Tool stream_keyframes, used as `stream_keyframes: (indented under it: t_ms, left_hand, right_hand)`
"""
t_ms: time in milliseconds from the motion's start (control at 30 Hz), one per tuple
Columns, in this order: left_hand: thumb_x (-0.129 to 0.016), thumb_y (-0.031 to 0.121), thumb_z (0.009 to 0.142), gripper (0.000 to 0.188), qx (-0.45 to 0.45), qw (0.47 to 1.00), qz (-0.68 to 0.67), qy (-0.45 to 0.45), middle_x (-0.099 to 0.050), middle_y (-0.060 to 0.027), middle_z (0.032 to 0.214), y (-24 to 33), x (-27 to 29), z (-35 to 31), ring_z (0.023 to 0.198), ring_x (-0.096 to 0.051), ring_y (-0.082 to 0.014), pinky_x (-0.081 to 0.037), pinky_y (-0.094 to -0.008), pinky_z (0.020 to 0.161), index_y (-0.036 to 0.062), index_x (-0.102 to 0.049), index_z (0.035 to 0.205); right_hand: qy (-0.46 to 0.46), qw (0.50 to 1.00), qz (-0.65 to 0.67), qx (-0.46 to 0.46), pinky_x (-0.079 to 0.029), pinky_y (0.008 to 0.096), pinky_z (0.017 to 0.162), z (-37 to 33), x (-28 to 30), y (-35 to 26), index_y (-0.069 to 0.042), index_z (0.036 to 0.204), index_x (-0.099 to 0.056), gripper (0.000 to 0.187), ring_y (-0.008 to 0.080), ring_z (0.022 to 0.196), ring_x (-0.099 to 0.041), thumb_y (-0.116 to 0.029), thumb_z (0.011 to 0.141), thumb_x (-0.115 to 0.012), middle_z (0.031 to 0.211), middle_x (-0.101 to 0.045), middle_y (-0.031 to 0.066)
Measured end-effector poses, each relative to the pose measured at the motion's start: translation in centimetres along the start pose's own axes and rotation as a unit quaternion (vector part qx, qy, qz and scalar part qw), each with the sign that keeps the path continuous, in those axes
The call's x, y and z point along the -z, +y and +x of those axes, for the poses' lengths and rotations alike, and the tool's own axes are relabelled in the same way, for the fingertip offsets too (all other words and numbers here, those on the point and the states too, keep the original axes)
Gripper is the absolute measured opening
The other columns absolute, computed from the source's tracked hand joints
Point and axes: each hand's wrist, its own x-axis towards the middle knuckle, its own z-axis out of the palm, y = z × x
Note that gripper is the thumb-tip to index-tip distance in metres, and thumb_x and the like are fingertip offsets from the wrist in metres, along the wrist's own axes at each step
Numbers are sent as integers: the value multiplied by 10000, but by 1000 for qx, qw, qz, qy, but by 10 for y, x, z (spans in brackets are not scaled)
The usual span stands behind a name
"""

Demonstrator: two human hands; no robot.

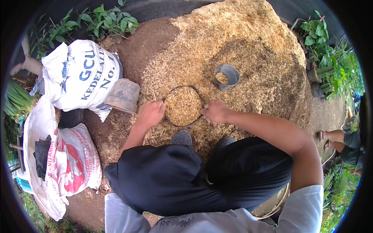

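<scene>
A round container with a thin black rim [199, 93], filled to the top with pale shavings [182, 105], sits on the ground in front of my feet. My left hand [150, 113] is closed on its left edge, fingertips pinching the rim. On the opposite edge my right hand [214, 111] grips the rim between thumb and fingers. The container's sides are hidden, so I cannot tell whether it is a pot or a bag. Just beyond my right hand stands a grey pot [232, 76] with a little of the same shavings inside.
A large heap of shavings [248, 27] spreads across the far side. To the left are a stuffed white sack [74, 77], a tilted dirty grey pot [126, 95] and an opened white-and-red sack [77, 163]. Plants [108, 19] line the edges. Another person's legs [335, 136] show far right.
</scene>
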Motion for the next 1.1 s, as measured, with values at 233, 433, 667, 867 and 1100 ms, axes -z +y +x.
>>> stream_keyframes:
  t_ms: [233, 433, 667, 867, 1100]
  left_hand:
    - [-557, 296, 1027, 312, 10, 996, -39, 76, -692, -239, 718, 14, 0, -30, 682, -699, -444, -552, -571, 664, 56, -704, 892]
    - [-566, 310, 1015, 322, 31, 999, 16, 3, -715, -235, 753, 16, -1, -39, 737, -717, -449, -563, -574, 706, 44, -704, 897]
    - [-565, 361, 1016, 383, 94, 995, -30, 4, -710, -274, 772, 16, 8, -31, 798, -716, -493, -557, -606, 765, 6, -704, 973]
    - [-534, 352, 1038, 393, 41, 998, -46, 20, -708, -285, 784, 11, 0, -5, 794, -703, -502, -548, -607, 769, 2, -711, 1011]
    - [-547, 301, 1021, 329, 48, 998, -43, 27, -701, -286, 783, 14, -21, -38, 752, -691, -487, -534, -605, 718, 24, -711, 953]
  right_hand:
    - [93, 986, -105, 87, -618, 502, 853, 8, 6, 14, -4, 869, -703, 382, 355, 766, -744, -231, 1078, -478, 827, -730, 191]
    - [121, 986, -73, 87, -626, 494, 853, 16, -2, 10, 17, 766, -717, 398, 447, 762, -736, -259, 1013, -570, 778, -722, 266]
    - [51, 996, -31, 70, -641, 443, 800, -5, -12, 2, -4, 932, -691, 442, 283, 699, -772, -350, 1119, -489, 831, -758, 150]
    - [-37, 986, 147, -63, -620, 439, 928, -10, -23, -14, 31, 869, -742, 582, 256, 758, -796, -387, 1126, -428, 815, -772, 180]
    - [72, 990, -119, 36, -603, 516, 825, 4, -6, 10, 3, 1075, -732, 362, 367, 899, -746, -258, 1092, -481, 991, -718, 220]
